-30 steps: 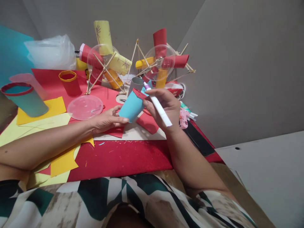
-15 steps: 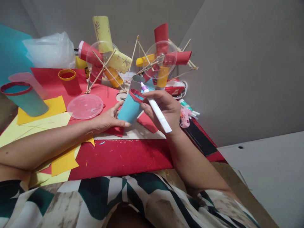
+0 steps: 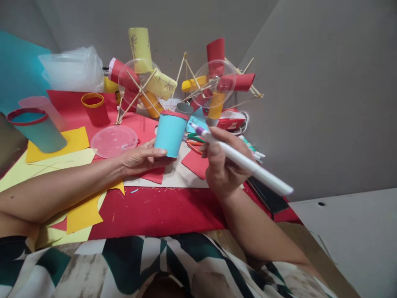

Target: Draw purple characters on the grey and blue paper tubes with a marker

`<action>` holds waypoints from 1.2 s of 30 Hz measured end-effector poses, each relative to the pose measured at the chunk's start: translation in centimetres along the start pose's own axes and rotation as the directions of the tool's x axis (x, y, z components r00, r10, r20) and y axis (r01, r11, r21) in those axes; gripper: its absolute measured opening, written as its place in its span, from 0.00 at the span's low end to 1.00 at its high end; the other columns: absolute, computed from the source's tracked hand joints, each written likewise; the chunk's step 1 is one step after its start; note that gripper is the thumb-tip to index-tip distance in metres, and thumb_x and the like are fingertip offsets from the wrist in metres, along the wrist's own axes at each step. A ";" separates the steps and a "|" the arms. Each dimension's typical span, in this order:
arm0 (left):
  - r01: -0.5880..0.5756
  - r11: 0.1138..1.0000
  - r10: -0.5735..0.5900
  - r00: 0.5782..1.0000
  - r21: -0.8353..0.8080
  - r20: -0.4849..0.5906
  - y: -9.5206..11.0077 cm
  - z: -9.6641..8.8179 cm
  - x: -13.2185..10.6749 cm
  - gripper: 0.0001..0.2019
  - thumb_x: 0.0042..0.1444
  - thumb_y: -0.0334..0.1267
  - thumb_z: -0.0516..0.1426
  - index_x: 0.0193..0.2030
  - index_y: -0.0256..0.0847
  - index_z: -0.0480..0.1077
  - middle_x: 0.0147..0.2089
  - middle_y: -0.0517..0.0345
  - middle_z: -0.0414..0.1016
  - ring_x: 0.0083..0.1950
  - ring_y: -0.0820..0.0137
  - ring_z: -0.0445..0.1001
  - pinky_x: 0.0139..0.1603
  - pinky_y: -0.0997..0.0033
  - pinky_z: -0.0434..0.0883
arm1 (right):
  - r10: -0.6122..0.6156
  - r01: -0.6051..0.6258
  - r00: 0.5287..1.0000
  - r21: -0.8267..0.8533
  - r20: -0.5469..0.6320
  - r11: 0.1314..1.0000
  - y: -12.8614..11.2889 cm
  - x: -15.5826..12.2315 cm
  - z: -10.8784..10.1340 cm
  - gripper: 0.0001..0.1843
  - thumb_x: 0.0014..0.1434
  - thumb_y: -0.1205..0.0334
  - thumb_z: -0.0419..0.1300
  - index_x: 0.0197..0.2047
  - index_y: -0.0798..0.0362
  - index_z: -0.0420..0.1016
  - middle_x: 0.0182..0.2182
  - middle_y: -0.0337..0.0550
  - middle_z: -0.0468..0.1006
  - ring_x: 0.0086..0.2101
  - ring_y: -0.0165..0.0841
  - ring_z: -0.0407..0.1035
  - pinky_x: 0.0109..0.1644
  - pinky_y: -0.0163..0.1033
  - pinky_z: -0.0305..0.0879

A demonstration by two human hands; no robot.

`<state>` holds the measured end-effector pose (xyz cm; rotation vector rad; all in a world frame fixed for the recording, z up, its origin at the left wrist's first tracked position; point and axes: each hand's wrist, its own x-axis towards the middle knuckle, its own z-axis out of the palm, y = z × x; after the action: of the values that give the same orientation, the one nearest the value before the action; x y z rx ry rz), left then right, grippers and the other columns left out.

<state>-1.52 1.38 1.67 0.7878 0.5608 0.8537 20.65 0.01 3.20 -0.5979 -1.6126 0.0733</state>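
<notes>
Grey walls (image 3: pixel 325 103) close in the room behind and to the right, meeting in a slanting line at about one o'clock, with the blue tube as the centre of the dial. The desk (image 3: pixel 161 211) wears a red cloth, bare at six o'clock and dotted with tiny scraps. A white panel (image 3: pixel 356 219) lies off at four o'clock. At ten o'clock a bright blue sheet (image 3: pixel 18 74) stands along the side, and nearer the tube in that direction red paper (image 3: pixel 124 116) covers the desk. Pale yellow paper (image 3: pixel 62 161) spreads between eight and nine, partly under the left arm. Two wheels of paper tubes, clear plastic and thin sticks stand at the back: the left wheel (image 3: pixel 139 78) at eleven, the right wheel (image 3: pixel 215 78) between one and two.

The left hand (image 3: pixel 141 160), at eight o'clock, grips the blue tube (image 3: pixel 170 134) low down, thumb on its front and the other fingers largely hidden. The tube, red-rimmed, is nearly upright. At four o'clock the right hand (image 3: pixel 226 165) has its fingers pinching a white marker (image 3: pixel 254 165), whose purple end points at the tube; whether they touch cannot be told. Scissors (image 3: pixel 194 145) lie between three and four.
</notes>
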 end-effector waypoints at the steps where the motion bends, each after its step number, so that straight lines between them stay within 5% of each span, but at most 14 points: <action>1: -0.004 1.000 0.004 1.000 -0.001 -0.006 -0.1 -0.1 0.0 0.29 0.44 0.36 0.79 0.54 0.43 0.80 0.52 0.53 0.85 0.54 0.61 0.80 0.66 0.56 0.73 | -0.097 0.096 0.995 -0.035 -0.013 0.995 -0.2 0.0 0.1 0.14 0.75 0.52 0.62 0.60 0.37 0.80 0.39 0.38 0.88 0.35 0.38 0.84 0.38 0.48 0.85; 4: -0.013 1.000 0.013 0.999 0.013 -0.033 -0.6 -0.1 0.1 0.30 0.44 0.35 0.79 0.55 0.42 0.79 0.51 0.53 0.84 0.53 0.62 0.81 0.65 0.57 0.73 | -0.276 0.269 0.959 -0.099 -0.071 0.958 -0.9 0.0 0.4 0.14 0.72 0.59 0.64 0.59 0.40 0.83 0.38 0.39 0.89 0.35 0.39 0.85 0.38 0.48 0.85; 12: -0.016 0.997 0.024 0.993 0.071 -0.114 -1.5 0.4 -0.1 0.34 0.41 0.37 0.81 0.55 0.41 0.75 0.51 0.53 0.82 0.51 0.62 0.81 0.63 0.55 0.74 | -0.129 0.106 0.988 -0.242 -0.079 0.964 -1.1 -0.7 1.0 0.08 0.68 0.61 0.67 0.50 0.42 0.81 0.35 0.37 0.86 0.35 0.39 0.83 0.37 0.47 0.80; 18: -0.003 0.999 0.008 0.993 0.039 -0.121 -1.5 0.4 0.2 0.32 0.42 0.34 0.80 0.53 0.41 0.75 0.48 0.54 0.83 0.48 0.63 0.81 0.59 0.57 0.75 | -0.185 0.172 0.982 -0.260 -0.025 0.950 -0.2 -0.7 1.2 0.07 0.70 0.62 0.64 0.50 0.42 0.77 0.34 0.34 0.85 0.33 0.37 0.81 0.61 0.63 0.79; 24: 0.008 0.998 -0.003 0.995 0.057 -0.096 -1.4 0.5 0.3 0.26 0.42 0.37 0.81 0.45 0.38 0.76 0.38 0.58 0.81 0.38 0.70 0.77 0.49 0.65 0.75 | -0.131 0.130 0.991 -0.218 0.009 0.967 0.1 -0.9 1.3 0.08 0.70 0.62 0.63 0.50 0.40 0.77 0.36 0.34 0.84 0.35 0.37 0.82 0.73 0.70 0.69; 36: -0.015 0.988 0.030 0.995 0.154 -0.095 -1.4 0.6 0.3 0.25 0.41 0.42 0.81 0.38 0.40 0.73 0.30 0.64 0.72 0.32 0.73 0.68 0.40 0.69 0.68 | -0.155 0.150 0.988 -0.294 0.009 0.944 -0.1 -0.8 1.6 0.05 0.72 0.60 0.60 0.49 0.41 0.75 0.34 0.33 0.83 0.34 0.36 0.81 0.68 0.65 0.75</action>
<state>-0.28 0.82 0.87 0.8975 0.7116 0.8803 19.10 0.13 2.29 -0.6965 -1.6631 -0.2913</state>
